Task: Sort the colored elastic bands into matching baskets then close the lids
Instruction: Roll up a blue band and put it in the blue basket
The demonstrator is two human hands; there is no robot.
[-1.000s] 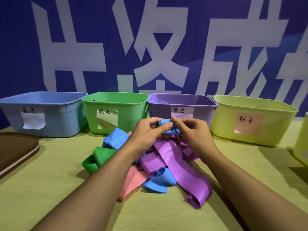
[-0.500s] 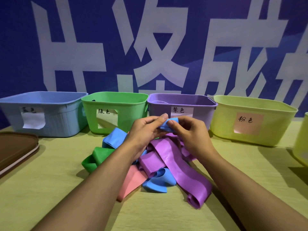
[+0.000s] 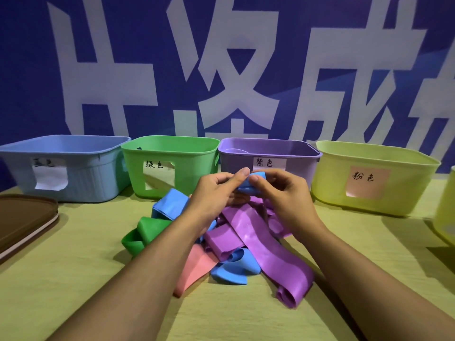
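Both hands meet above a heap of elastic bands, in front of the purple basket. My left hand and my right hand together pinch a folded blue band between thumbs and fingers. Below them lie a long purple band, other blue bands, a green band and a pink band. Along the back stand the blue basket, the green basket and the yellow-green basket with a pink label, all without lids.
A brown lid lies at the left edge of the yellow-green table. Part of another yellow-green basket shows at the right edge. A blue wall with big white characters rises behind the baskets.
Both hands have lifted the folded blue band slightly and reworked their pinch on it. The heap on the table looks unchanged.
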